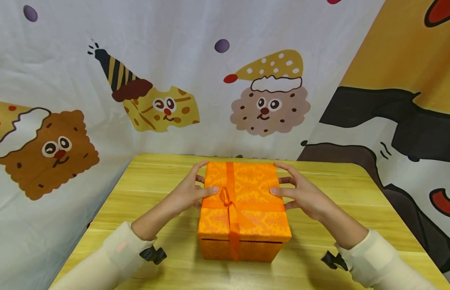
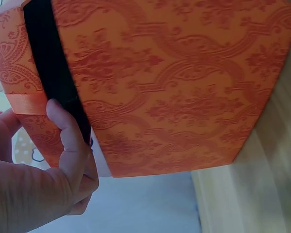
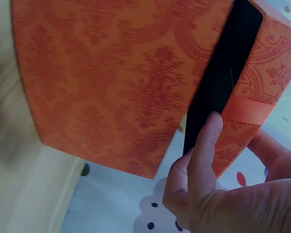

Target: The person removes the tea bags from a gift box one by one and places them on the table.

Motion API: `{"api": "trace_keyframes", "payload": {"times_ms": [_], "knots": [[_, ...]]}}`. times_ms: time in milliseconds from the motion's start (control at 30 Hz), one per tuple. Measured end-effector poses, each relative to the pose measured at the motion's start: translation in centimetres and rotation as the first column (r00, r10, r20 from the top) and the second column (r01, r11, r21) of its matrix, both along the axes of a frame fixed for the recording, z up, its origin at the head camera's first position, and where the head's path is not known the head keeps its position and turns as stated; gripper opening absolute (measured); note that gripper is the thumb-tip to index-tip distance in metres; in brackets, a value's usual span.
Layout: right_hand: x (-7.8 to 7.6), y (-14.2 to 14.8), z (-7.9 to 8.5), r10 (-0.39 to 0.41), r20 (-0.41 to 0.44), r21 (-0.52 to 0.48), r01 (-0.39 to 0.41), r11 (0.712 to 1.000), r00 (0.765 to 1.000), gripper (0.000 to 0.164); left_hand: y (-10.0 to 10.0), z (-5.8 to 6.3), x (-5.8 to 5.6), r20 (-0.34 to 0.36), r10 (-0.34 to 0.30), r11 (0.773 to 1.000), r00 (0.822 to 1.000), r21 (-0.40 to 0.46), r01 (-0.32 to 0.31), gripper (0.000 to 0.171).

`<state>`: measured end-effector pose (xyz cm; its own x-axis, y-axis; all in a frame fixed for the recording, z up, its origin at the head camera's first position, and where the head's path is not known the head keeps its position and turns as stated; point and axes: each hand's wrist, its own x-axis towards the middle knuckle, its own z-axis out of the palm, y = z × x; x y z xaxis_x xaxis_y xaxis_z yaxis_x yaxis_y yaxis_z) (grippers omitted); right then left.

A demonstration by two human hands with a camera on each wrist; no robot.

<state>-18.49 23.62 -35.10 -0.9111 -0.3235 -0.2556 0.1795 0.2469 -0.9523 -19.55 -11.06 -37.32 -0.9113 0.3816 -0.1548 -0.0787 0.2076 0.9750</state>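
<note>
An orange patterned gift box stands on the table, with its lid wrapped in orange ribbon and tied in a bow. Both wrist views show a dark gap between the lid and the box wall, so the lid sits raised. My left hand grips the lid's left side, thumb on top and fingers at the lower edge. On the opposite side my right hand holds the lid the same way, a fingertip at its lower edge in the right wrist view. The box's inside is hidden.
A wooden-patterned table lies under the box, its surface extending on both sides. Behind it hangs a pale cloth printed with cartoon biscuits and cheese. Dark wrist mounts stick out from both sleeves near the table.
</note>
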Motion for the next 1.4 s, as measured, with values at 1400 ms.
{"api": "trace_keyframes", "payload": {"times_ms": [1400], "knots": [[-1.7,-11.5,1.0,0.062,0.008,-0.036,-0.061,0.997,0.998,0.089,-10.8,2.2,1.2,-0.096,0.106,0.971,0.99,-0.206,-0.123,0.088]]}}
